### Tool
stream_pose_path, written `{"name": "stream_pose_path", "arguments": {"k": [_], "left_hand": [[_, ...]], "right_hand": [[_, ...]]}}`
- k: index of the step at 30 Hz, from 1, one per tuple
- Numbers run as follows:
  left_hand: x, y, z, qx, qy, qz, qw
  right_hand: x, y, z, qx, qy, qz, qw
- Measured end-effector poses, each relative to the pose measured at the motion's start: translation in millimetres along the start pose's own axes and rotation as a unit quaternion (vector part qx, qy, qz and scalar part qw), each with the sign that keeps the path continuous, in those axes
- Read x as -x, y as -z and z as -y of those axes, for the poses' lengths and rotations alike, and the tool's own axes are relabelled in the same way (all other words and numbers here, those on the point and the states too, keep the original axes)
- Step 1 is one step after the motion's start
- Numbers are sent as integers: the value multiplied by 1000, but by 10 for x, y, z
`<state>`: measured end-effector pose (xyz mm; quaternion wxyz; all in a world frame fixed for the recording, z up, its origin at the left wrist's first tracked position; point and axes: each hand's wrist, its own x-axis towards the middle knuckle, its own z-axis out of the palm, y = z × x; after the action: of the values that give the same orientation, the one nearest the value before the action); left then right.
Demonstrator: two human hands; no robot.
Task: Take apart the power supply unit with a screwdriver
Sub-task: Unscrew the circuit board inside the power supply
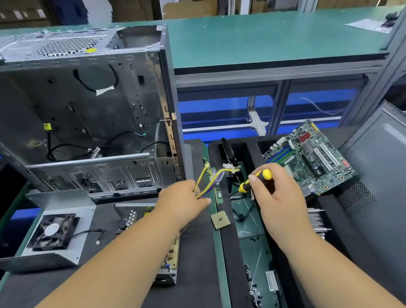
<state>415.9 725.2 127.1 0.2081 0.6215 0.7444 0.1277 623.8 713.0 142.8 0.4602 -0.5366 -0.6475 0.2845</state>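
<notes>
My left hand (183,202) grips a bundle of yellow, purple and black wires (214,178) that ends in a white connector. My right hand (276,196) holds a yellow-and-black screwdriver (254,181), its tip pointing down-left towards the green tray. The opened power supply base (167,258), with its brown circuit board, lies on the black mat under my left forearm and is mostly hidden. Its removed metal cover with the black fan (53,232) lies upside down to the left.
An empty grey computer case (69,114) stands at the back left. A green motherboard (310,158) leans at the right beside a grey side panel (399,181). A CPU chip (220,219), loose screws (256,295) and a heatsink (317,221) lie about the tray.
</notes>
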Motion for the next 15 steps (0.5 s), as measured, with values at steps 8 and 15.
{"name": "stream_pose_path", "arguments": {"k": [8, 15], "left_hand": [[228, 244, 247, 160, 55, -36, 985], [433, 278, 408, 244, 79, -47, 965]], "right_hand": [[25, -136, 132, -5, 17, 27, 999], [78, -313, 241, 3, 32, 52, 998]]}}
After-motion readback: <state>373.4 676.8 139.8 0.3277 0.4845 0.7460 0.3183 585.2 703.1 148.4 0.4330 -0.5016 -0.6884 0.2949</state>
